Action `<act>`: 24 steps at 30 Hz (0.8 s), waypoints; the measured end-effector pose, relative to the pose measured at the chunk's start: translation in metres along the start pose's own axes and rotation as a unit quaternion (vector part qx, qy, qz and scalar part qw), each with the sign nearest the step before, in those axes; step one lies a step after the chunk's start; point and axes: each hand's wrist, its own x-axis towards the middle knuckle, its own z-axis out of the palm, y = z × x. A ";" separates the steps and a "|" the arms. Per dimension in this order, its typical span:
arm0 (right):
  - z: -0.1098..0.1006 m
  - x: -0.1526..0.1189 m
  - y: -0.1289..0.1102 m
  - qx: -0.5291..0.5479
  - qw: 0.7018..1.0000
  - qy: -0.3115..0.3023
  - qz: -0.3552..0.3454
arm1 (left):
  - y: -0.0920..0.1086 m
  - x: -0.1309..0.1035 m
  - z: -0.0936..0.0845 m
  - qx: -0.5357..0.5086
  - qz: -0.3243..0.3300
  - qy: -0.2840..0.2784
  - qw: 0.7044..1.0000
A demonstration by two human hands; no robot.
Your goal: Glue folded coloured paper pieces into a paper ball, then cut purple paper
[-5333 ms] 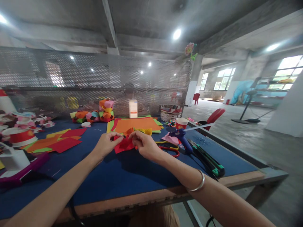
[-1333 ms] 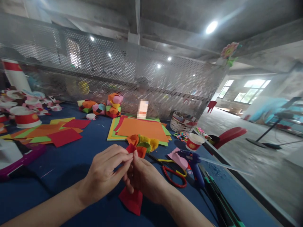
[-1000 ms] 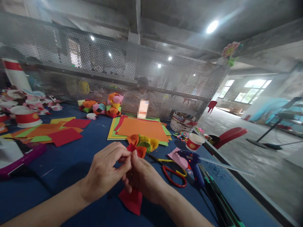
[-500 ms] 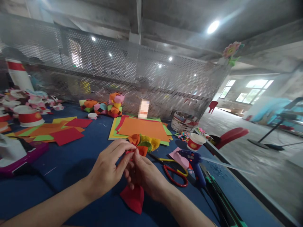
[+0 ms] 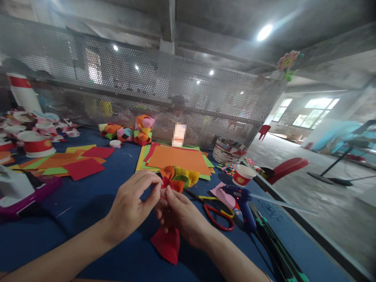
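Both hands meet at the centre over the blue table. My left hand (image 5: pixel 131 207) pinches the edge of a small red paper piece (image 5: pixel 167 182) between thumb and forefinger. The same piece is gripped by my right hand (image 5: pixel 179 213), its thumb on top and its other fingers curled below. Behind the fingertips lie folded orange, green and yellow paper shapes (image 5: pixel 185 178). Below my right hand another red paper piece (image 5: pixel 167 244) rests on the table. Scissors with red and yellow handles (image 5: pixel 219 217) lie to the right, beside a blue glue gun (image 5: pixel 243 205).
A stack of coloured paper (image 5: pixel 176 158) lies behind the hands, with folded paper balls (image 5: pixel 143 129) further back. Paper sheets (image 5: pixel 84 168) and a paper cup (image 5: pixel 37 145) are left. A second cup (image 5: pixel 243 175) and a woven basket (image 5: pixel 229 150) stand right.
The fingertips of my left hand have shifted slightly left and up, and more of the red paper shows between the hands. My right hand has barely moved.
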 end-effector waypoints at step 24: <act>-0.003 0.002 0.002 -0.075 0.994 0.043 -0.062 | -0.001 -0.007 0.006 0.007 0.066 -0.004 0.998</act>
